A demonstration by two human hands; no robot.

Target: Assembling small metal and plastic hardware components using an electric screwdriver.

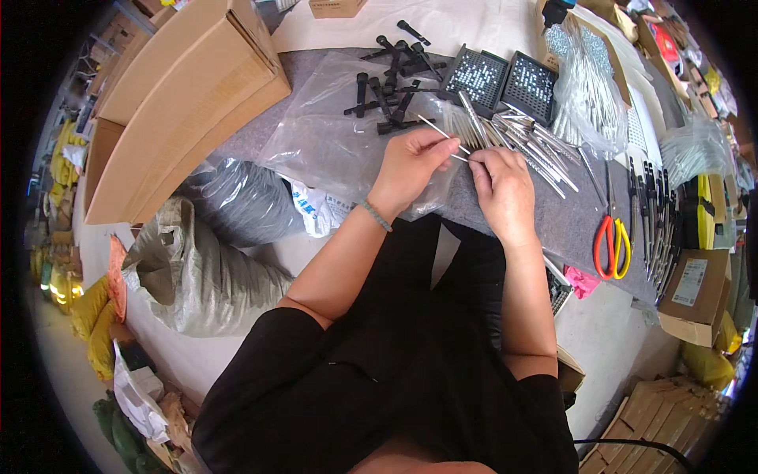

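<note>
A thin whitish rod (pixel 433 126) slants between my two hands over the near edge of the grey-covered table. My left hand (pixel 407 167) pinches it between thumb and fingers, its upper end sticking out past the fingertips. At the rod's lower end, the fingers of my right hand (pixel 505 189) are closed on it; their tips are partly hidden. Just beyond my right hand lies a loose pile of shiny metal tubes (pixel 541 146), some with patterned sides. Several black torch-shaped parts (pixel 391 75) rest on a clear plastic bag (pixel 316 130) beyond my left hand.
Two black trays (pixel 476 77) of small silvery pieces stand behind the tubes. A clear bag of thin rods (pixel 584 110) sits to their right. Red-and-yellow-handled scissors (pixel 605 249) and several dark slim tools (pixel 655 213) lie at right. A large cardboard box (pixel 185 103) stands left.
</note>
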